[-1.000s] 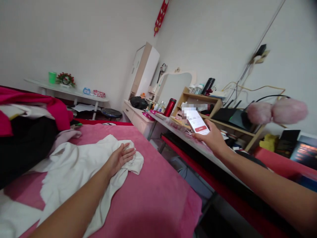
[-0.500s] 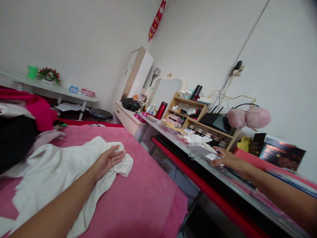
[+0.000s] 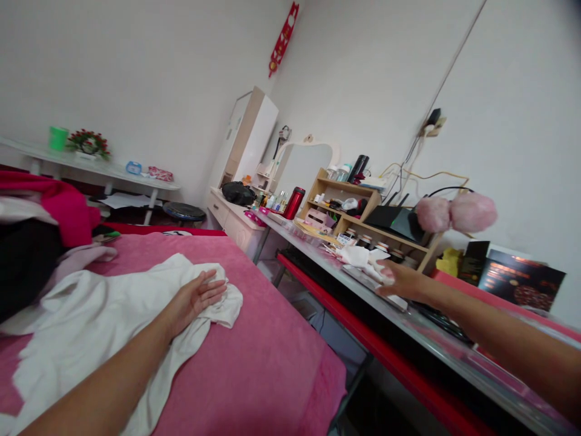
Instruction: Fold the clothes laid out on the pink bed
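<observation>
My left hand (image 3: 196,300) lies palm up on a rumpled white cloth garment (image 3: 113,309), its fingers loosely stretched and nothing in the palm. The garment is spread over the pink bed cover (image 3: 258,357). On the other side, my right hand (image 3: 397,281) reaches over the desk (image 3: 436,333), fingers apart. Its fingertips are at the edge of a crumpled white cloth-like item (image 3: 358,257); whether they touch it I cannot make out. Below that hand is a flat pale object with a white label, partly hidden.
A pile of clothes (image 3: 49,212) is heaped at the left of the bed. Along the desk's back stand a wooden shelf (image 3: 376,197), a black router (image 3: 397,223) and a red thermos (image 3: 295,203). Between bed and desk is a gap with a red bar (image 3: 327,309).
My right hand has moved left along the desk, from the labelled flat object to the white cloth-like item. My left hand stays on the garment.
</observation>
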Action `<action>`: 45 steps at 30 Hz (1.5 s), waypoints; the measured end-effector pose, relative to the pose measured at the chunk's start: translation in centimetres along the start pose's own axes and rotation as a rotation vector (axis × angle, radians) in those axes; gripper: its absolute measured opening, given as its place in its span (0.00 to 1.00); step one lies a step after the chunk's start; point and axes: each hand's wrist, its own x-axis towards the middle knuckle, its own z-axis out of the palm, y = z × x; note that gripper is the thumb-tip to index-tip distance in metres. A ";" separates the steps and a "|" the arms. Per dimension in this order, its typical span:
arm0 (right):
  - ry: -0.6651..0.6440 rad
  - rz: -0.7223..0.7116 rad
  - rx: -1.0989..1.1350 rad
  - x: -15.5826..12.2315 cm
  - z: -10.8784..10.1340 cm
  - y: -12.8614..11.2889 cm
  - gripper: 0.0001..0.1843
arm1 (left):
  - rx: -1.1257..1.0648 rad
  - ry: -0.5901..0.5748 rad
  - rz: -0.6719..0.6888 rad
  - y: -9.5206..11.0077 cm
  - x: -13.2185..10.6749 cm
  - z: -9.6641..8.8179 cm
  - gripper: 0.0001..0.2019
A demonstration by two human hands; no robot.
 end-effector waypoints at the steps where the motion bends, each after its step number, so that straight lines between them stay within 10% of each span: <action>1: -0.177 -0.071 -0.032 0.1 0.7 -1.8 0.27 | 0.001 0.003 -0.001 0.0 0.0 0.0 0.18; 6: -0.533 -0.635 -0.067 -3.0 8.1 -12.9 0.32 | 0.023 0.012 0.008 -0.1 0.0 0.1 0.18; 10: -0.668 -0.811 0.056 -9.2 16.7 -20.0 0.31 | 0.003 0.002 0.023 0.2 -0.3 -0.1 0.16; 16: -0.611 -0.539 0.451 -17.1 27.5 -24.1 0.37 | -0.167 -0.014 0.137 1.1 -0.5 -0.5 0.18; 21: -0.586 -0.319 0.488 -20.4 33.3 -23.2 0.21 | -0.233 0.165 0.067 1.6 -0.4 -0.3 0.17; 45: -0.492 -0.228 0.706 -21.1 35.4 -21.8 0.16 | 0.047 0.468 0.061 0.3 1.2 -0.1 0.09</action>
